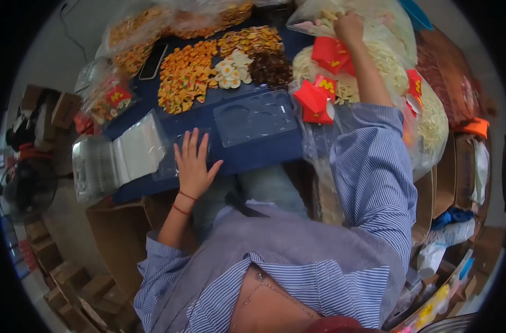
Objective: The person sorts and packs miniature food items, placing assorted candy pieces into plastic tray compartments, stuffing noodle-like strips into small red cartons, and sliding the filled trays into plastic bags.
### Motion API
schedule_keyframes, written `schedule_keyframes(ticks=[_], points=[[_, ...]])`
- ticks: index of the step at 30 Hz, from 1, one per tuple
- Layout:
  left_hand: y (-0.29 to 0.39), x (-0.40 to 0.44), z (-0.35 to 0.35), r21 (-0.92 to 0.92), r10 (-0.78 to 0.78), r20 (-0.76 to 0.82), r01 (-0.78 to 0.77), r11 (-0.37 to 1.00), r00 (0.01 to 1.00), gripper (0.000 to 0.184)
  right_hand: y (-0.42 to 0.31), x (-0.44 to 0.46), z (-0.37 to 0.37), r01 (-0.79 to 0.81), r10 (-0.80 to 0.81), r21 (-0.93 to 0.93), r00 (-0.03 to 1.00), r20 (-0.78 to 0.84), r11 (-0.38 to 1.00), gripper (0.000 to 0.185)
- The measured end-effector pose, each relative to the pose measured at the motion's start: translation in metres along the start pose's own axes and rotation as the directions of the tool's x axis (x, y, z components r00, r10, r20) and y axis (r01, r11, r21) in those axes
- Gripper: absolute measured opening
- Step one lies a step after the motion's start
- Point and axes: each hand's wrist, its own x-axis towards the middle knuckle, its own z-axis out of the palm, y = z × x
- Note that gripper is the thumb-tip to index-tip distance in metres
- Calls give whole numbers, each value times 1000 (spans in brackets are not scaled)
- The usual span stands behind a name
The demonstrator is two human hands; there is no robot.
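Observation:
My left hand (193,162) lies flat with fingers spread on a clear plastic sheet or tray at the front edge of the blue table. Beside it is a stack of clear plastic bags (136,150). A clear molded plastic tray (256,119) rests to its right. My right hand (348,29) reaches to the far right, fingers bent down among pale pieces in an open plastic bag (375,16); what its fingertips grip is too small to make out. Just below that arm are red fry boxes (331,54) with yellow marks, and a red box (315,102) nearer me.
Piles of small orange and yellow pieces (186,72), white egg-like pieces (232,69) and dark brown pieces (271,69) cover the back of the table. A phone (153,61) lies left of them. Bags of pale strips (431,119) stand right. A fan (31,186) is at left.

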Motion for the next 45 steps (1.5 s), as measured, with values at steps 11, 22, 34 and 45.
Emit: schedule_keyframes(ticks=[11,22,34,45], points=[[9,26,25,-31,-142,-18,142,989,990,74,-2,9,39,-104,99,-11,908,406,995,30],[-33,222,58,-161,143,-257,-188,969,956,23,-233,-60,-71,561,-561,420,816,-137,713,11],[16,139,23,-834,-132,-89,-1,552,987,16,-228,-74,-61,195,-326,776,945,15,600,15],[25,93,62,-596,121,-59,-133,792,991,18,-225,-191,-116,349,-475,785,877,-79,513,15]])
